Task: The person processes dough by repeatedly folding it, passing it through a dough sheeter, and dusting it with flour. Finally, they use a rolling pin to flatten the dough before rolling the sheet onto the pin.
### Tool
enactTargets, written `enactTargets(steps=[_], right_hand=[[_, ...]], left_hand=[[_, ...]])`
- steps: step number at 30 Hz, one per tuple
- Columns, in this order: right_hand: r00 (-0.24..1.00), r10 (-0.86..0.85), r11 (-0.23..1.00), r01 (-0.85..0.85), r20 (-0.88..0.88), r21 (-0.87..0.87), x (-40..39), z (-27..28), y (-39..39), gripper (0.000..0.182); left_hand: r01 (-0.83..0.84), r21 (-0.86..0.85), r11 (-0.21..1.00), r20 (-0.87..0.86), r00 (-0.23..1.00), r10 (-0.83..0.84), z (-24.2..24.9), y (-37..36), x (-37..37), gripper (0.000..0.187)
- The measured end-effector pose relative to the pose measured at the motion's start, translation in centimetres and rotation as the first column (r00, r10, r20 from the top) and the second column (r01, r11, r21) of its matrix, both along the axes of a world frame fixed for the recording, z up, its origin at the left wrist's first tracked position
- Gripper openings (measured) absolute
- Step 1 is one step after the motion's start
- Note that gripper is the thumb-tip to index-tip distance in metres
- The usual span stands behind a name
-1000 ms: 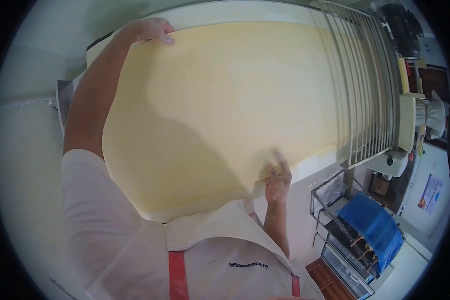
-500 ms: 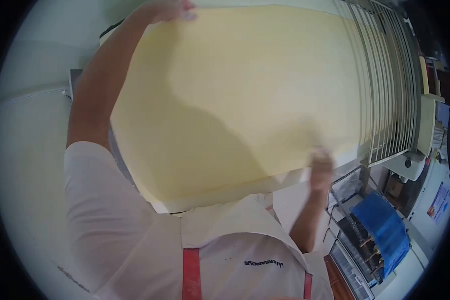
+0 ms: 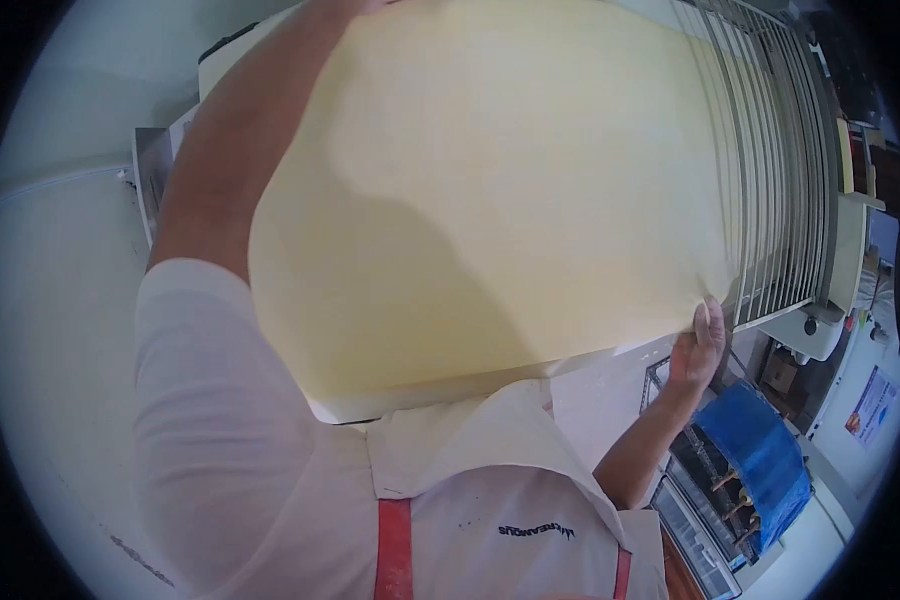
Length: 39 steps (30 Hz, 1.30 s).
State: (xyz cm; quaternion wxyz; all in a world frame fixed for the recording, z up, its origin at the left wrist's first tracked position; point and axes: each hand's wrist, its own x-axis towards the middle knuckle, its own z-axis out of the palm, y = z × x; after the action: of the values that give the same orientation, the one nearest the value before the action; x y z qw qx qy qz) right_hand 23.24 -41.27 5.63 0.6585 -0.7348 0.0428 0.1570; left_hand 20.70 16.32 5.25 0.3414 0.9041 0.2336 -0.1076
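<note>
A wide, pale yellow sheet (image 3: 530, 180), smooth like rolled dough, lies across the middle of the view. At its lower right corner, beside the metal bars, my right hand (image 3: 700, 340) is closed on the edge, where the sheet puckers slightly. My left arm reaches up along the sheet's left side. Only a sliver of my left hand (image 3: 372, 5) shows at the sheet's top edge; its fingers are cut off by the frame.
A guard of parallel metal bars (image 3: 770, 170) covers the sheet's right end. Below it at the right stand a blue cover (image 3: 755, 460) and a metal rack. A pale wall (image 3: 60, 330) runs down the left side.
My right hand has moved right and up to the sheet's corner near the bars. My left hand has gone up, mostly out of the frame.
</note>
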Motion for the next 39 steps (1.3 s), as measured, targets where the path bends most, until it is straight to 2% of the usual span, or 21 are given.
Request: enactTargets(steps=[1,4,7,9,11,12,14,16,18,19,22,24,25,27,30,31,32,33,36,38,39], right_hand=[[0.989,-0.144,0.986,0.147,0.037,-0.078,0.0,-1.3,0.2,0.031],[0.911,-0.374,0.914,0.394,-0.172,0.098,-4.8,-4.3,4.0,0.043],[0.981,0.078,0.997,-0.073,-0.18,0.038,-10.1,-5.4,6.5,0.045],[0.993,0.102,0.979,-0.089,-0.066,0.186,-8.0,-4.9,3.3,0.041],[0.99,-0.018,0.995,0.003,-0.142,-0.103,-3.4,-0.9,2.2,0.04],[0.991,0.019,0.999,-0.014,-0.135,0.042,-1.8,-0.2,1.5,0.044],[0.974,-0.204,0.971,0.214,-0.096,0.107,-2.1,-2.5,2.1,0.043],[0.9,-0.407,0.896,0.426,-0.155,0.122,-4.4,-3.4,4.8,0.04],[0.969,-0.235,0.972,0.234,-0.074,-0.019,-8.6,-5.2,6.6,0.042],[0.97,-0.189,0.97,0.208,-0.151,0.123,-10.7,-4.7,8.2,0.043],[0.947,0.291,0.888,-0.32,-0.135,-0.33,-11.8,-4.9,8.0,0.042],[0.976,0.091,0.992,-0.071,-0.198,0.106,-6.3,-4.1,3.3,0.044],[0.969,0.129,0.989,-0.111,-0.209,0.097,-4.4,-1.0,4.1,0.045],[0.984,-0.115,0.989,0.126,-0.133,0.074,-3.0,-0.3,5.3,0.049],[1.0,0.0,0.991,0.0,0.002,-0.134,-6.8,-3.9,5.9,0.055],[0.994,-0.043,0.997,0.037,-0.096,-0.07,-8.8,-3.3,7.1,0.056],[0.995,0.02,0.997,-0.028,-0.102,-0.075,-10.5,-3.3,7.0,0.053],[0.919,0.333,0.922,-0.364,-0.21,-0.13,-11.2,-4.2,3.8,0.047],[0.815,0.579,0.766,-0.554,-0.023,-0.327,-2.2,-4.5,4.5,0.041],[0.663,0.701,0.607,-0.364,0.261,-0.706,4.4,-3.9,9.7,0.046],[0.473,0.772,0.494,-0.027,0.424,-0.869,7.3,-3.7,15.3,0.055]], left_hand=[[-0.051,0.065,0.997,0.047,0.998,0.048,0.2,-0.3,0.2,0.041],[0.096,-0.338,0.936,0.061,0.995,-0.08,-5.5,4.2,-1.4,0.035],[0.159,-0.379,0.911,-0.104,0.972,-0.213,-4.7,6.2,-5.1,0.036],[0.13,-0.349,0.928,-0.066,0.984,-0.162,-3.0,5.7,-4.7,0.037],[0.077,-0.255,0.964,0.004,0.997,-0.078,-1.7,3.7,-3.9,0.037],[0.05,-0.194,0.98,0.028,0.999,-0.045,-1.5,2.9,-3.3,0.038],[0.013,-0.141,0.99,0.046,0.999,-0.007,-2.3,2.4,-2.7,0.039],[0.05,-0.305,0.951,-0.022,0.998,-0.059,-3.8,3.1,-3.2,0.036],[0.075,-0.385,0.92,-0.116,0.985,-0.129,-3.8,5.4,-5.7,0.037],[0.084,-0.431,0.898,-0.168,0.971,-0.172,-3.9,6.2,-7.1,0.037],[0.127,-0.372,0.92,-0.164,0.966,-0.199,-3.3,7.3,-8.6,0.04],[0.087,-0.431,0.898,0.023,0.996,-0.085,-1.8,6.1,-6.1,0.043],[0.071,-0.468,0.881,0.109,0.994,-0.022,-1.7,5.3,-5.0,0.045],[0.043,-0.428,0.903,-0.03,0.998,-0.062,-3.2,3.6,-3.4,0.046],[0.138,-0.363,0.921,-0.05,0.985,-0.167,-3.9,3.2,-2.4,0.047],[0.191,-0.347,0.918,-0.034,0.976,-0.216,-4.4,3.4,-2.6,0.047],[0.194,-0.408,0.892,0.033,0.98,-0.198,-5.5,3.7,-2.9,0.046],[0.175,-0.467,0.867,0.039,0.983,-0.177,-5.7,3.0,-2.4,0.044],[0.12,-0.55,0.826,0.051,0.993,-0.11,-5.5,1.3,-0.5,0.041],[0.079,-0.52,0.851,0.051,0.997,-0.061,-6.7,0.3,1.6,0.041],[0.069,-0.543,0.837,0.063,0.997,-0.041,-7.3,-0.3,2.4,0.04]])
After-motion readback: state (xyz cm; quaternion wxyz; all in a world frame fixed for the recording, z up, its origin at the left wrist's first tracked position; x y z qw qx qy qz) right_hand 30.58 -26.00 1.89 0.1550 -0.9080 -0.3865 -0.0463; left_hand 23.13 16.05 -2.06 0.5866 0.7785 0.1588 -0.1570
